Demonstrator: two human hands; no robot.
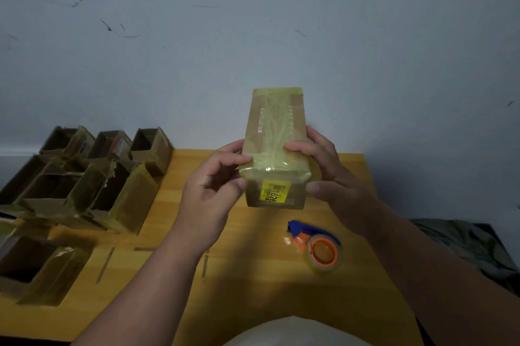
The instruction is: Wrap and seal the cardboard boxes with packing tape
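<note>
Taped cardboard box (275,148), closed and bearing a yellow label (274,191), held above the table (253,275) between the left hand (216,185) and right hand (323,168), both gripping its sides. Tape dispenser (318,245) lies on the table below. Open boxes (84,177) at left; their interiors appear dark, contents indistinct.

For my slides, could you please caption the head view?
Both hands, left and right, hold a taped cardboard box above the tape dispenser.
</note>
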